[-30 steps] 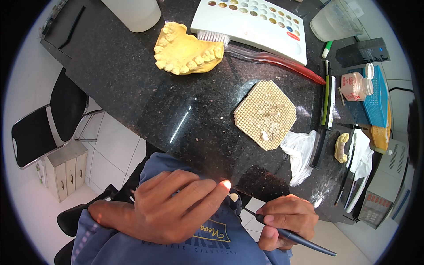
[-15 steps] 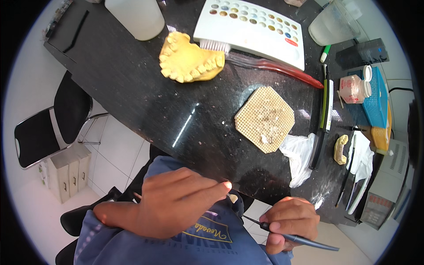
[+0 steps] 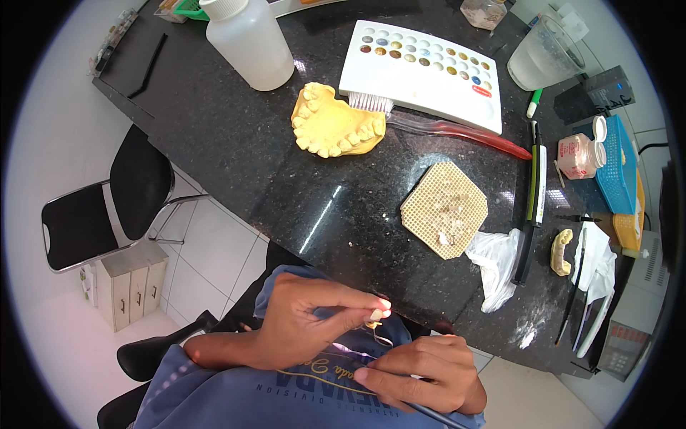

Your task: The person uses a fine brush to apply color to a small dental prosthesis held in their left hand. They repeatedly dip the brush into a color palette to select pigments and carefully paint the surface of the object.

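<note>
My left hand [image 3: 304,322] pinches a small cream and yellow tooth-shaped dental piece [image 3: 374,319] between thumb and fingertips, above my lap near the table's front edge. To its right, my right hand [image 3: 429,368] grips a thin hand tool [image 3: 436,416] with a dark blue-grey handle. The tool's slim end, seemingly curved metal, points toward the dental piece; whether they touch I cannot tell. A honeycomb firing tray [image 3: 444,207] with whitish crumbs lies on the table beyond my hands. Farther left sits a yellow dental cast [image 3: 336,136].
On the black table [image 3: 300,193] stand a white palette [image 3: 429,79], a red-handled brush [image 3: 464,130], a plastic bottle [image 3: 250,50] and a clear cup [image 3: 543,53]. Crumpled white film [image 3: 493,268], a smaller cast [image 3: 562,252] and slim tools [image 3: 597,325] lie at right. A chair [image 3: 78,225] stands left.
My view has shifted, so the table appears lower and farther right. The left hand has raised the dental piece into plainer sight. My right hand and its tool have moved left, closer to it.
</note>
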Motion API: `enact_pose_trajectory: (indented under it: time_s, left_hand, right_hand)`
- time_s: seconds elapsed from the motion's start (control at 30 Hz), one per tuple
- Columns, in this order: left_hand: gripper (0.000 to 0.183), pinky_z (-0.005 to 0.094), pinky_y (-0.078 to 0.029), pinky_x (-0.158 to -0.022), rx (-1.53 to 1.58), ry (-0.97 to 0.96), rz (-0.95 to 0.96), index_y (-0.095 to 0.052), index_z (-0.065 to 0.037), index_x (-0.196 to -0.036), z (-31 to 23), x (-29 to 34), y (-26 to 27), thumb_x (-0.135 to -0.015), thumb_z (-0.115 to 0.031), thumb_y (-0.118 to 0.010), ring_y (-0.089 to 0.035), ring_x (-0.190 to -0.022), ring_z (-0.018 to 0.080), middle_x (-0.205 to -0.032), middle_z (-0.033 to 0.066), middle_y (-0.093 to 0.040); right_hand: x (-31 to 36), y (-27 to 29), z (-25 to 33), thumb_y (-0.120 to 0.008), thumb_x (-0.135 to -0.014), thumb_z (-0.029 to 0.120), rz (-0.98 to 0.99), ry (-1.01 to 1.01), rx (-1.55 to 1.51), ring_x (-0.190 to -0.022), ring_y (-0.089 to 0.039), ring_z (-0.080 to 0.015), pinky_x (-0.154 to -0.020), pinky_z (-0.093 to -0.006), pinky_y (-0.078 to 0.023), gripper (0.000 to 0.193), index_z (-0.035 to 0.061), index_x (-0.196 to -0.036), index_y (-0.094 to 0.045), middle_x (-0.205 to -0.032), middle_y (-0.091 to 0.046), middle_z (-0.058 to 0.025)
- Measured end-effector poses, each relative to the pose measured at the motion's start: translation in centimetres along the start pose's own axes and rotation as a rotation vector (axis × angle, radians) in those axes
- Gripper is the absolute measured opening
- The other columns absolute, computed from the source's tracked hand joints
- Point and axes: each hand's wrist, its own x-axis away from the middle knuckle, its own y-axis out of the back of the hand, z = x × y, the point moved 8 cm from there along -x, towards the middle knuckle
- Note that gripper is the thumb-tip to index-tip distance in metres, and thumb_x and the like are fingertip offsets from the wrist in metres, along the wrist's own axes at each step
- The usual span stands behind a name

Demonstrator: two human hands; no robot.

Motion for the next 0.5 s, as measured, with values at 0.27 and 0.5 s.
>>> enact_pose_trajectory:
  time_s: [0.27,0.5]
  left_hand:
    - [0.013,0.0253,-0.058,-0.075,0.008,0.030,0.039,-0.073,0.001,-0.095,-0.2,-0.2,-0.1,-0.082,0.001,-0.071,-0.072,-0.084,0.0182,-0.093,0.0138,-0.073]
    - [0.012,0.0258,-0.058,-0.075,-0.001,0.002,0.043,-0.073,0.001,-0.093,-0.1,-0.3,0.0,-0.081,0.002,-0.071,-0.072,-0.084,0.0183,-0.092,0.0137,-0.073]
  right_hand:
    - [1.4,3.7,-0.3,-0.068,-0.070,0.004,-0.272,0.038,-0.080,-0.056,-0.067,-0.0224,-0.050,-0.0271,-0.056,0.015,0.0001,-0.084,-0.062,-0.075,-0.064,-0.0105]
    - [0.6,3.7,-0.4,-0.069,-0.071,0.006,-0.400,0.035,-0.030,-0.056,-0.067,-0.0222,-0.049,-0.0277,-0.056,0.019,-0.0001,-0.086,-0.059,-0.071,-0.060,-0.0101]
